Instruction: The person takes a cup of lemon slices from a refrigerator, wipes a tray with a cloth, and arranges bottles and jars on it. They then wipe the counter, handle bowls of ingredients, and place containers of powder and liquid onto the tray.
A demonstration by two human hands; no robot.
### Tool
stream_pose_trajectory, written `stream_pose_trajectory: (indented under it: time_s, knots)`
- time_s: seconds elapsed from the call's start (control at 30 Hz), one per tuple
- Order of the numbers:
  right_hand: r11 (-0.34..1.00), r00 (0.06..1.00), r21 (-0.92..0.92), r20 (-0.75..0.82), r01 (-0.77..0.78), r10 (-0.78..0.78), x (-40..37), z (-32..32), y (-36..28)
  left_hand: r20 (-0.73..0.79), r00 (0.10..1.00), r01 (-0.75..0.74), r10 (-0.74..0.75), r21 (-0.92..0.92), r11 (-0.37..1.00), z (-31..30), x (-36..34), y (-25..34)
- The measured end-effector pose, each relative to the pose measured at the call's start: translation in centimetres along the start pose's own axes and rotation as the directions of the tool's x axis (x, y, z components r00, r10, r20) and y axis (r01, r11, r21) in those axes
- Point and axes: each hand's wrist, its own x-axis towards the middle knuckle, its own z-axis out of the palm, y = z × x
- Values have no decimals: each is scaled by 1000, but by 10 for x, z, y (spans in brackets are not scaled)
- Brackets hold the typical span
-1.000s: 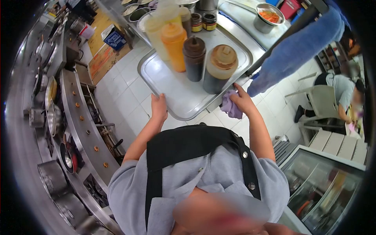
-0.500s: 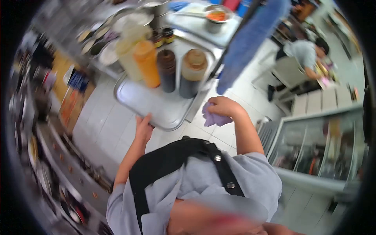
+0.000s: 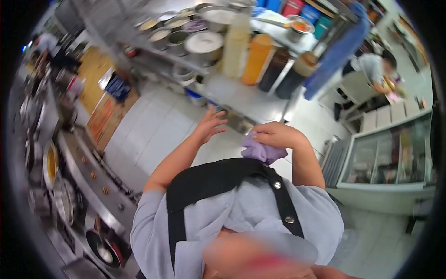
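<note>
My left hand (image 3: 211, 126) is raised in front of the apron with its fingers spread and nothing in it. It is just off the near edge of a steel worktop (image 3: 227, 93). In my right hand (image 3: 281, 135) a crumpled purple cloth (image 3: 262, 149) is bunched between thumb and fingers, close in front of my chest. Past the hands stand squeeze bottles: a tall pale yellow one (image 3: 236, 49), an orange one (image 3: 257, 59), a dark brown one (image 3: 275, 69) and a dark one with a tan top (image 3: 297, 74).
Lidded pots (image 3: 204, 46) crowd the worktop's left side. A steel bowl of orange food (image 3: 298, 29) is farther back. A blue cloth (image 3: 337, 51) hangs at right. A glass-topped freezer (image 3: 385, 153) and a seated person (image 3: 369, 72) are right; a stove with a pan (image 3: 103, 249) is left.
My left hand has come away from the steel tray's rim and opened. My right hand still grips the cloth, now nearer my chest. The view has swung left, showing another person far left.
</note>
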Motion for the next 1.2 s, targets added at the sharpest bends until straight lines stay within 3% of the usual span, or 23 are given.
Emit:
stream_pose_trajectory:
  time_s: [0.1,0.23,0.27,0.37,0.47,0.5,0.53,0.57,0.6,0.63,0.67,0.7,0.73,0.77,0.8,0.83,0.87,0.93,1.0,1.03,1.07,1.13,1.2]
  knots:
    - [1000,1000,0,23,-6,6,36,21,-27,-126,992,37,-21,122,992,-19,-25,17]
    - [995,997,62,12,80,-81,80,38,-66,-230,972,67,-55,44,997,-76,-50,22]
    - [982,985,78,10,171,-172,94,40,-73,-261,962,90,-82,19,996,-88,-58,26]
    - [827,968,536,67,170,-243,141,49,-85,-390,920,92,-49,92,991,-117,-75,39]
    - [560,973,826,65,72,-221,228,78,-67,-479,877,58,43,194,979,-175,-82,43]
    - [779,990,625,75,45,-117,249,90,-65,-499,864,45,75,224,974,-196,-85,45]
    - [941,982,320,114,109,-152,278,103,-67,-576,817,80,38,179,981,-194,-97,67]
    - [981,970,-20,152,192,-187,307,115,-68,-607,794,149,4,202,968,-210,-104,77]
    - [837,910,-384,297,390,-288,345,128,-70,-638,770,219,-25,228,949,-231,-111,90]
    - [890,947,-326,141,320,-289,379,149,-59,-672,738,303,-65,243,921,-250,-121,102]
    - [997,962,-28,266,69,-59,385,143,-88,-712,699,309,-64,219,926,-265,-135,109]
    - [946,886,222,449,-238,118,391,131,-118,-748,661,310,-62,197,930,-278,-147,117]
    - [981,906,104,377,163,-191,420,133,-119,-788,612,311,-60,170,935,-291,-160,123]
    - [844,803,-50,343,533,-487,456,138,-113,-823,565,302,-55,145,942,-304,-169,130]
    - [560,595,-207,362,802,-718,483,140,-110,-846,531,271,-53,109,956,-315,-175,138]
    - [802,689,399,421,444,-590,489,129,-124,-868,493,239,-61,67,969,-323,-182,142]
    - [622,679,761,558,-187,-478,492,118,-135,-889,452,206,-76,22,978,-332,-190,145]
    - [92,589,703,654,-705,-475,483,83,-179,-913,396,147,-101,-45,988,-351,-200,149]
    - [48,639,771,560,-636,-527,480,44,-220,-929,354,105,-111,-79,991,-373,-198,163]
    - [325,772,912,389,-248,-503,497,38,-221,-932,354,100,-85,-52,994,-388,-194,174]
    - [555,824,812,183,182,-537,516,32,-220,-933,354,97,-57,-24,995,-405,-190,188]
    - [159,889,970,234,-185,-394,528,37,-227,-927,369,85,61,99,991,-441,-174,221]
    - [64,886,910,414,-410,-210,533,39,-244,-882,440,71,170,223,972,-478,-144,270]
